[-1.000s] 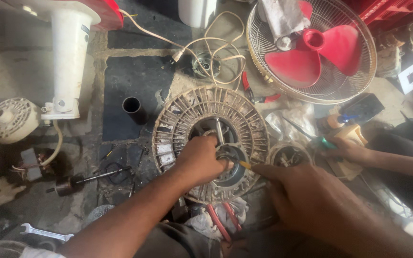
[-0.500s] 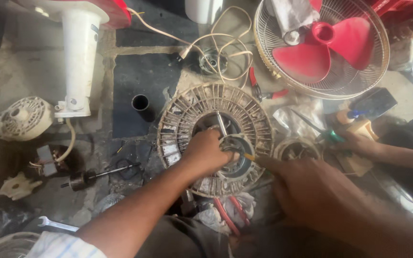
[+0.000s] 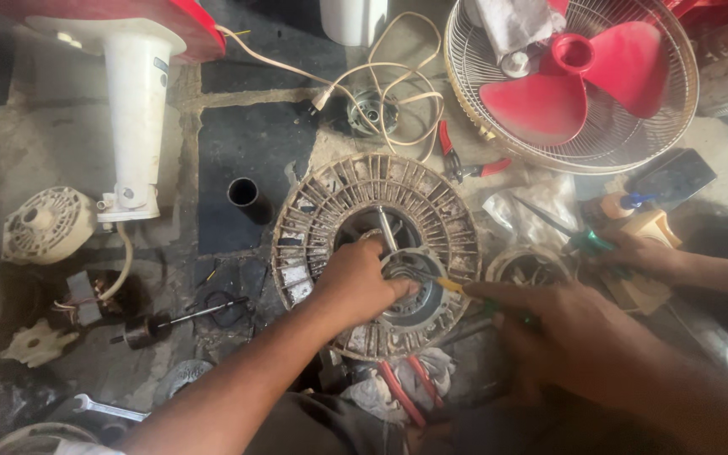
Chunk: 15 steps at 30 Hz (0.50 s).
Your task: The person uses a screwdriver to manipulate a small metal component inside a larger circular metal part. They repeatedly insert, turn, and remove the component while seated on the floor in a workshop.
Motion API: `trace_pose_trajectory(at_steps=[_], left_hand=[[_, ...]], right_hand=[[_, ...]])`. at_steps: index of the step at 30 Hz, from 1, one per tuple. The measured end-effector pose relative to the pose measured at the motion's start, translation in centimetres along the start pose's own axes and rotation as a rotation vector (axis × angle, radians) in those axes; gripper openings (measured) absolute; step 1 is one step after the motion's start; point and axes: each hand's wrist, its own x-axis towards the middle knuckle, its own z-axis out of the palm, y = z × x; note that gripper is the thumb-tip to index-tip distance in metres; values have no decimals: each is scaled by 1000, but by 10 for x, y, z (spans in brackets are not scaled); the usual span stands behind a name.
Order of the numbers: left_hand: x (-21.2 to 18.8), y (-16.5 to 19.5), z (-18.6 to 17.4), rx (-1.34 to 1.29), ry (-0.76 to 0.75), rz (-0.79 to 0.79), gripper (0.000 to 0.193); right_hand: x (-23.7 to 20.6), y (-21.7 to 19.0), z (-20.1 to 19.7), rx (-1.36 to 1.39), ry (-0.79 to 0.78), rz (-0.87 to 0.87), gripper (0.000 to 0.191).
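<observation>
The left hand [image 3: 355, 282] rests curled on the hub of a round ribbed motor housing [image 3: 377, 253] at frame centre, fingers pressed around the metal ring [image 3: 410, 282] at its middle. The right hand [image 3: 575, 337], at 4 o'clock from the hub, is closed on a screwdriver [image 3: 457, 288] whose yellow shaft tip touches the ring. The housing lies flat on the floor.

At 1 o'clock from the housing lies a fan cage [image 3: 575, 84] with red blades. Red pliers [image 3: 465, 164] lie between the two, and a cream cord [image 3: 381, 93] coils at 12 o'clock. A white pedestal [image 3: 136, 118] stands at 10 o'clock, a black tube [image 3: 246, 195] just left of the housing, and a rotor [image 3: 162, 324] at 8 o'clock. Another person's hand [image 3: 642, 253] sits at 3 o'clock, on a green-handled tool [image 3: 587, 240].
</observation>
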Motion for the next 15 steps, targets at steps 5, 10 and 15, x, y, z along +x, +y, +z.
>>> trace_pose_trajectory(at_steps=[5, 10, 15], left_hand=[[-4, -1, -3, -22, -1, 43, 55], [-10, 2, -5, -108, -35, 38, 47], [-10, 4, -6, -99, -63, -20, 43]], right_hand=[[29, 19, -18, 31, 0, -455, 47], [46, 26, -37, -34, -152, -158, 45], [47, 16, -46, -91, -129, -237, 52]])
